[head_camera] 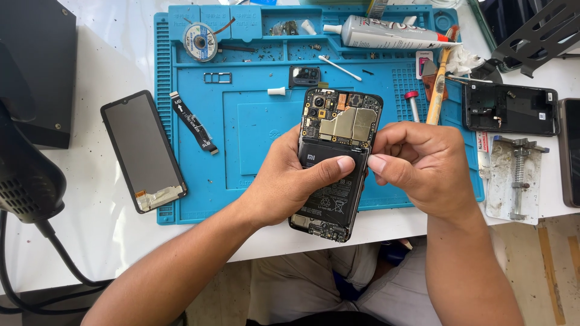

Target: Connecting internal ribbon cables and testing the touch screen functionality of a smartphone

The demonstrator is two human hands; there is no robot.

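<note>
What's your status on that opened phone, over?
Left hand grips opened phone, thumb on battery. Right hand pinches at battery's right edge. Detached screen lies left, clear.

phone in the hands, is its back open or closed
Open: the phone shows a bare circuit board and battery, with no back cover, held by the left hand.

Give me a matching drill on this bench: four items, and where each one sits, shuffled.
Items:
1. opened phone
2. loose display panel
3. glue tube
4. flex cable

Places:
A. top compartments of the blue mat
B. white table, left of the mat
C. left part of the mat
D. held between left hand and right hand

Pairs: 1-D, 2-B, 3-A, 4-C
</note>
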